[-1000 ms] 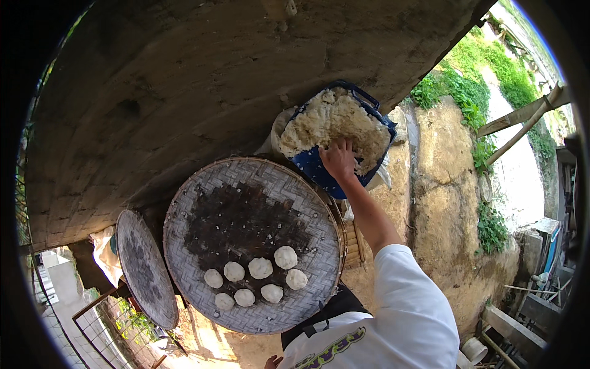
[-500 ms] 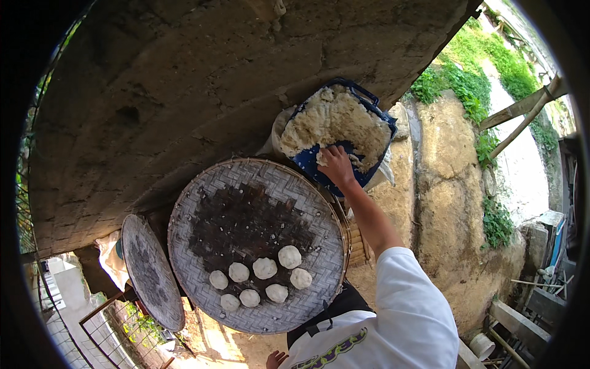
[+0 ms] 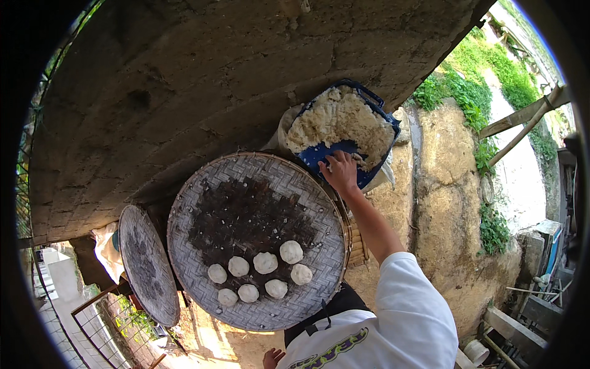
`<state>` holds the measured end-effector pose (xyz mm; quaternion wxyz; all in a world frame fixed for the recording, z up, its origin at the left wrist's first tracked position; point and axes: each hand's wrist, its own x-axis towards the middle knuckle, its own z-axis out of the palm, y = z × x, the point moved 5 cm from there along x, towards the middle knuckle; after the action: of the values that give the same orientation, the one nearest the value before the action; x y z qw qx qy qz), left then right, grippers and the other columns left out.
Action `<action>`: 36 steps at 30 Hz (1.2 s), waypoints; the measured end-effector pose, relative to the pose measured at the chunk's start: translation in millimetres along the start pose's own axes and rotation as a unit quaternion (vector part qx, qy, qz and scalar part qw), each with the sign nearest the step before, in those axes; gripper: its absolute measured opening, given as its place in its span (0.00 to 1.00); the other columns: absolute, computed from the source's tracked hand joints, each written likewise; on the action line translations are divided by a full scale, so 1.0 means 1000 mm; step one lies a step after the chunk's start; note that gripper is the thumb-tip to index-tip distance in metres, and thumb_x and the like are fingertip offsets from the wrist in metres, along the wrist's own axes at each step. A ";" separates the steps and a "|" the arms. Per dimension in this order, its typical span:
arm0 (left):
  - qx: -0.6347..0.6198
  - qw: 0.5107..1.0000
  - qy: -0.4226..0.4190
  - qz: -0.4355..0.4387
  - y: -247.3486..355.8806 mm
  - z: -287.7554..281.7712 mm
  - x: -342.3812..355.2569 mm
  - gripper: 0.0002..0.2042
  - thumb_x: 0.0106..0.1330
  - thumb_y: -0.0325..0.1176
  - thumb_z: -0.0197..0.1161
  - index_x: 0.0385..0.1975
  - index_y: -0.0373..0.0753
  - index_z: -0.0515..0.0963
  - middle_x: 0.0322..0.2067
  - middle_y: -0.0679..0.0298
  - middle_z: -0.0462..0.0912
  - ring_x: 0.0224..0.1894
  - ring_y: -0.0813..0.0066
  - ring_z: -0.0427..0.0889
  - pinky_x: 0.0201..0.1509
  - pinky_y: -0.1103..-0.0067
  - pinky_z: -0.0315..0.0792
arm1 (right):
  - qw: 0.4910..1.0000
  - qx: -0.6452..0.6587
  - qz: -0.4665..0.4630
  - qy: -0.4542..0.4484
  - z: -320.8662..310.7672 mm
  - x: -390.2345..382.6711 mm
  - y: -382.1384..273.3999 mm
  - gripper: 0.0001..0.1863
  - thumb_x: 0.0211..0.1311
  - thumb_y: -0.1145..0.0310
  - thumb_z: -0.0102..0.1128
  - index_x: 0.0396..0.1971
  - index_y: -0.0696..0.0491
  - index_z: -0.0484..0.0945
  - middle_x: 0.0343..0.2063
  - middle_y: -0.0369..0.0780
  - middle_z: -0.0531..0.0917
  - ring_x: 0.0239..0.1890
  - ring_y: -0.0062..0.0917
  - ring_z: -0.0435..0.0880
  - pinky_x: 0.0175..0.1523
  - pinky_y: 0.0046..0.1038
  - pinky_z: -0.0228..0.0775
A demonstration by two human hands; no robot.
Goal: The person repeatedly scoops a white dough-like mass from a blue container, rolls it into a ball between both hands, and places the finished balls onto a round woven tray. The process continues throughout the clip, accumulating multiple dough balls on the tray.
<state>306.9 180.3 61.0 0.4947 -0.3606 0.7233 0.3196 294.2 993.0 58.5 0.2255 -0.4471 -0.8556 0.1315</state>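
Note:
My right hand (image 3: 342,172) is over the near part of a blue tub (image 3: 327,152), its fingers bent and closed on a small bit of dough that they mostly hide. Pale, crumbly dough (image 3: 341,120) is heaped along the tub's far and right sides. Low at the bottom edge hangs my left hand (image 3: 273,358), empty, its fingers a little apart. Between the two hands lies a large round woven bamboo tray (image 3: 196,289), with several round white dough balls (image 3: 265,263) grouped on its near right part.
A second round woven tray (image 3: 147,267) leans at the left of the big one. Behind runs a rough block wall (image 3: 184,80). On the right are a stained concrete ledge (image 3: 452,166), green plants (image 3: 458,92) and wooden poles (image 3: 522,114). A wire fence (image 3: 117,326) stands lower left.
My right hand has drawn back slightly toward the tub's near rim, and the lump at its fingertips shows less. The dough balls rest as before. My left hand stays low.

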 end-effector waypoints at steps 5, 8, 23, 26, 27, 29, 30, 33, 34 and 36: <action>-0.040 0.999 -0.008 0.017 -0.001 -0.019 0.002 0.26 0.73 0.49 0.56 0.66 0.42 0.67 0.59 0.55 0.78 0.59 0.53 0.80 0.62 0.53 0.73 | 0.984 -0.103 -0.049 -0.138 0.010 -0.027 0.007 0.26 0.64 0.54 0.68 0.58 0.49 0.78 0.56 0.42 0.74 0.52 0.43 0.76 0.52 0.44 0.73; -0.068 0.995 -0.046 0.058 0.021 -0.022 -0.012 0.25 0.74 0.49 0.55 0.65 0.43 0.68 0.59 0.56 0.78 0.60 0.54 0.80 0.61 0.55 0.72 | 0.978 -0.087 -0.076 -0.174 0.010 -0.020 0.023 0.24 0.63 0.56 0.69 0.56 0.50 0.80 0.52 0.43 0.76 0.52 0.44 0.75 0.51 0.43 0.74; -0.258 0.834 -0.441 0.207 0.307 0.190 -0.199 0.24 0.77 0.53 0.50 0.60 0.41 0.71 0.61 0.53 0.76 0.65 0.54 0.74 0.65 0.60 0.70 | 0.575 0.755 0.314 -0.026 -0.144 -0.158 -0.219 0.23 0.79 0.63 0.46 0.69 0.55 0.65 0.62 0.41 0.76 0.63 0.32 0.77 0.69 0.40 0.69; -0.319 0.790 -0.503 0.146 0.324 0.172 -0.227 0.30 0.74 0.60 0.50 0.63 0.42 0.69 0.61 0.53 0.75 0.66 0.56 0.75 0.67 0.58 0.70 | 0.725 0.666 0.159 -0.079 -0.188 -0.222 -0.314 0.24 0.77 0.71 0.49 0.70 0.56 0.65 0.62 0.41 0.76 0.64 0.31 0.76 0.72 0.35 0.63; -0.315 0.765 -0.550 0.114 0.325 0.160 -0.233 0.31 0.74 0.60 0.49 0.65 0.42 0.70 0.62 0.51 0.75 0.66 0.54 0.74 0.69 0.55 0.68 | 0.767 0.633 0.021 -0.102 -0.204 -0.237 -0.342 0.21 0.76 0.72 0.51 0.66 0.57 0.70 0.61 0.43 0.77 0.64 0.33 0.76 0.73 0.36 0.60; -0.300 0.711 -0.628 0.098 0.327 0.130 -0.237 0.32 0.73 0.60 0.49 0.68 0.43 0.69 0.64 0.51 0.76 0.65 0.55 0.76 0.70 0.55 0.68 | 0.867 0.488 -0.054 -0.085 -0.216 -0.256 -0.370 0.18 0.75 0.72 0.52 0.62 0.58 0.74 0.60 0.45 0.77 0.64 0.34 0.76 0.72 0.36 0.61; -0.283 0.729 -0.618 0.087 0.320 0.113 -0.233 0.32 0.74 0.60 0.50 0.69 0.43 0.67 0.64 0.53 0.76 0.64 0.56 0.77 0.69 0.57 0.70 | 0.894 0.434 -0.098 -0.048 -0.221 -0.264 -0.382 0.17 0.74 0.72 0.52 0.60 0.58 0.75 0.60 0.45 0.78 0.63 0.35 0.76 0.71 0.36 0.62; -0.274 0.712 -0.597 0.249 0.321 0.087 -0.233 0.30 0.77 0.56 0.47 0.70 0.43 0.65 0.73 0.54 0.65 0.70 0.60 0.70 0.71 0.62 0.68 | 0.839 0.537 0.043 -0.072 -0.198 -0.269 -0.399 0.16 0.75 0.70 0.53 0.57 0.58 0.77 0.56 0.45 0.80 0.59 0.34 0.79 0.68 0.34 0.64; -0.278 0.704 -0.578 0.304 0.323 0.083 -0.234 0.29 0.78 0.55 0.46 0.71 0.43 0.65 0.74 0.54 0.63 0.72 0.61 0.68 0.72 0.63 0.67 | 0.827 0.551 0.070 -0.088 -0.188 -0.273 -0.407 0.16 0.76 0.69 0.54 0.58 0.58 0.77 0.55 0.44 0.81 0.58 0.33 0.79 0.67 0.34 0.65; -0.219 0.765 -0.440 0.417 0.324 0.079 -0.232 0.28 0.80 0.51 0.43 0.71 0.40 0.62 0.74 0.53 0.61 0.74 0.62 0.65 0.74 0.65 0.65 | 0.638 0.689 0.290 -0.186 -0.154 -0.296 -0.423 0.21 0.78 0.61 0.53 0.63 0.56 0.71 0.56 0.37 0.79 0.55 0.21 0.81 0.61 0.27 0.73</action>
<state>132.2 465.9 290.5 0.4838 0.0578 0.4158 0.7679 221.0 513.7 292.6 0.2548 -0.3540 -0.3673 0.8215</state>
